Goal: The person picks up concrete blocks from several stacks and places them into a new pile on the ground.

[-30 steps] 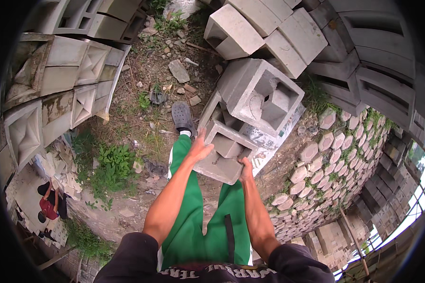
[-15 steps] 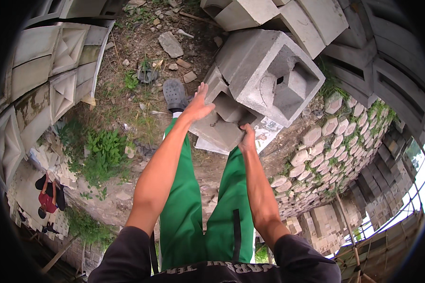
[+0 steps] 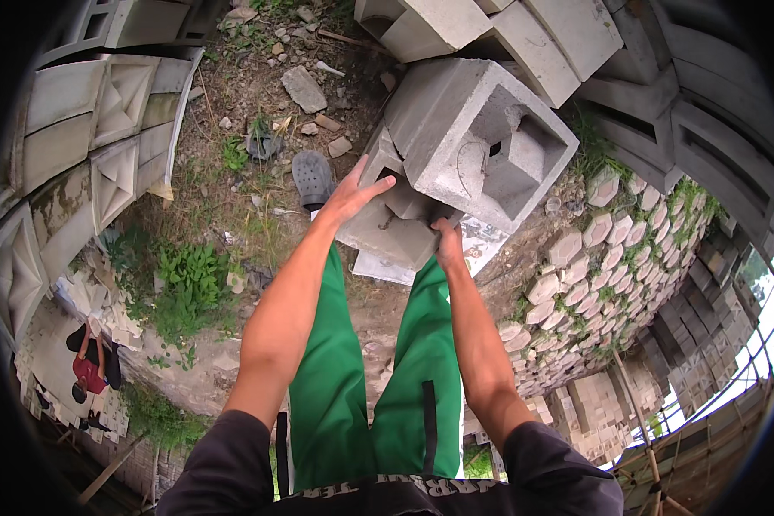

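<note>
A hollow grey concrete block (image 3: 393,239) lies low in front of my legs, its recessed opening facing up toward me. My left hand (image 3: 351,198) is on its left wall, fingers along the outer side and thumb laid over the rim. At the near right edge my right hand (image 3: 448,246) grips the same block, with some fingers hidden behind it. A larger ventilation block (image 3: 443,120) with a funnel-shaped hollow sits just beyond, against the lower one. Printed sheet material (image 3: 378,267) lies under the lower block.
More concrete blocks (image 3: 550,52) are stacked beyond, and patterned blocks (image 3: 86,129) stand at left. Hexagonal pavers (image 3: 568,249) form a pile on the right. Rubble (image 3: 304,89) and weeds (image 3: 189,284) cover the ground. Another person (image 3: 90,365) is at far left.
My left hand has come down from beside the lower block onto its left wall, thumb over the rim. My right hand stays on the right edge. The view has shifted slightly.
</note>
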Demonstrator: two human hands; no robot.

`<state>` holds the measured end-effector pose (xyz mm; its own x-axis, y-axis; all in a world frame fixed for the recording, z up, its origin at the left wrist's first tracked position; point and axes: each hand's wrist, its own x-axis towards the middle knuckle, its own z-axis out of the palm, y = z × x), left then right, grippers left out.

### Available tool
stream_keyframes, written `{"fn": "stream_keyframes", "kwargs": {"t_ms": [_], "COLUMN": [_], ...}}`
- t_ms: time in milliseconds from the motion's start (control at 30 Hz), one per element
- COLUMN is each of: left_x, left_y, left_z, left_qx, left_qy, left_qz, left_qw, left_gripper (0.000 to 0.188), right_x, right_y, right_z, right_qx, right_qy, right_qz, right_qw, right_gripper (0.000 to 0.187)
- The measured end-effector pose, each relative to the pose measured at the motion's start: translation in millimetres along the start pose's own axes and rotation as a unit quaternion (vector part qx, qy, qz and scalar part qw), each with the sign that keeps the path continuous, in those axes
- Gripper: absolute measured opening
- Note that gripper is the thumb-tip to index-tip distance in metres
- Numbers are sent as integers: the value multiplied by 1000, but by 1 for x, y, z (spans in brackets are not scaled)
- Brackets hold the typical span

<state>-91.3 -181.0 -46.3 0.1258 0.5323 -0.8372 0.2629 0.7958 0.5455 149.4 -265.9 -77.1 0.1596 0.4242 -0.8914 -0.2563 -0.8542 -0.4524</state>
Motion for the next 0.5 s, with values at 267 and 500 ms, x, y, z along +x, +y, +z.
{"fn": "stream_keyframes", "kwargs": {"t_ms": [267, 500], "left_x": [1, 16], "left_y": [18, 8], "left_z": [3, 0], "left_qx": [2, 22], "left_qy": [3, -8], "left_qz": [-24, -5], "left_qw": [1000, 1000], "left_gripper": [91, 91], "right_x": [8, 6], "right_y": [7, -12], "right_z": [-5, 12], "right_qx": [39, -16], "right_qy": [28, 46], "right_qz": [20, -39], "right_qw": [999, 998], "right_gripper": [35, 19]}}
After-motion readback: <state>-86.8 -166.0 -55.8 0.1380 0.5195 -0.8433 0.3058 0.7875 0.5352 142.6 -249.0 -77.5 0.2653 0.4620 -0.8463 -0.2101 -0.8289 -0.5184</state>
